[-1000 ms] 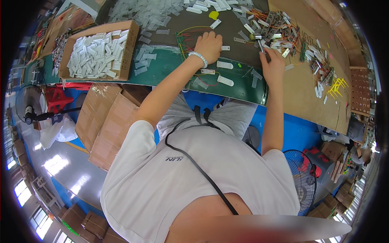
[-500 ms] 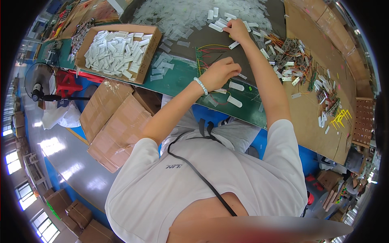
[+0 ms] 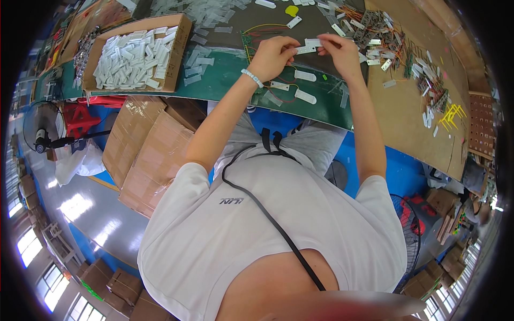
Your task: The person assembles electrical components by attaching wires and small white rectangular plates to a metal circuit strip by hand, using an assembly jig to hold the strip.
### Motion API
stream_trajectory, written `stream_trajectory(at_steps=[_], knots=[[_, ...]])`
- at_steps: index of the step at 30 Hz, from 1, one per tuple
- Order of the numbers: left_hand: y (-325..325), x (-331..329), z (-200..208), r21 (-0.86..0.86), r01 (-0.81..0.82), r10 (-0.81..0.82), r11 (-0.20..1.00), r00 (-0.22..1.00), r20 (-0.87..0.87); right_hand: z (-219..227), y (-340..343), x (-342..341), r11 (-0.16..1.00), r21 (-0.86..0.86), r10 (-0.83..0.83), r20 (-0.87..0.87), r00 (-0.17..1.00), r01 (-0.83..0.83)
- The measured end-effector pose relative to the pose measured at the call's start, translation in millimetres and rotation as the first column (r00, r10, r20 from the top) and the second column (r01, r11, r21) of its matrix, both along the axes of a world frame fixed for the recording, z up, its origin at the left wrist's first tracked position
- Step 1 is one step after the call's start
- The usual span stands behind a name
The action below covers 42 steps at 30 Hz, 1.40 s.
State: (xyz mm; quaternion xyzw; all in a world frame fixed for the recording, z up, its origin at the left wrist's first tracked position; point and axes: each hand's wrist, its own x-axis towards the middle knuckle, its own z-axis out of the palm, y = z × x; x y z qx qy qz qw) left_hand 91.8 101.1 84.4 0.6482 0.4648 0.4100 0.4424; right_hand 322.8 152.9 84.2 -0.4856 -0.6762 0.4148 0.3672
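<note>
Over the near part of the bench my two hands meet. My left hand (image 3: 274,58) pinches a small white strip with dots (image 3: 304,51). A white plastic cover (image 3: 311,42) is pinched by my right hand (image 3: 342,54), its end touching or just above the strip. Just below lie two round-ended white covers (image 3: 305,76) and another dotted white strip (image 3: 279,85) with a red wire. By my left hand stands a narrow green circuit board (image 3: 246,47) with red and yellow wires. A further wired white strip (image 3: 294,22) lies beyond my hands.
A cardboard tray (image 3: 182,53) full of white pieces stands at the left, with clear plastic slips (image 3: 199,61) beside it. Wired parts (image 3: 383,37) heap up at the right, near yellow plastic pieces (image 3: 453,116). An opened carton (image 3: 155,155) sits below the bench's left side.
My right hand has come back from the far pile of covers with one cover, toward my left hand. My left hand has lifted its strip. The view has shifted, and a yellow piece shows at the far side.
</note>
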Motion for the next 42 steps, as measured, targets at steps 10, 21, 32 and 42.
stream_trajectory(at_steps=[10,21,32,42], knots=[[10.4,6.9,-8.7,-0.042,-0.065,0.063,0.997,0.997,-0.049,-11.4,-27.8,-10.1,0.964,-0.256,-0.003,-0.29,0.957,-0.075],[32.5,-1.1,-23.1,0.272,0.082,0.023,0.959,0.932,-0.361,-20.1,-7.5,-17.8,0.961,-0.274,-0.013,-0.188,0.982,-0.04],[68.3,-13.0,-36.0,0.475,0.358,-0.037,0.804,0.827,-0.561,-18.4,23.5,-27.9,0.963,-0.271,0.017,0.071,0.997,0.003],[83.7,-14.9,-39.1,0.492,0.477,-0.112,0.728,0.792,-0.601,-13.2,36.5,-29.0,0.947,-0.295,0.187,0.174,0.967,-0.13]])
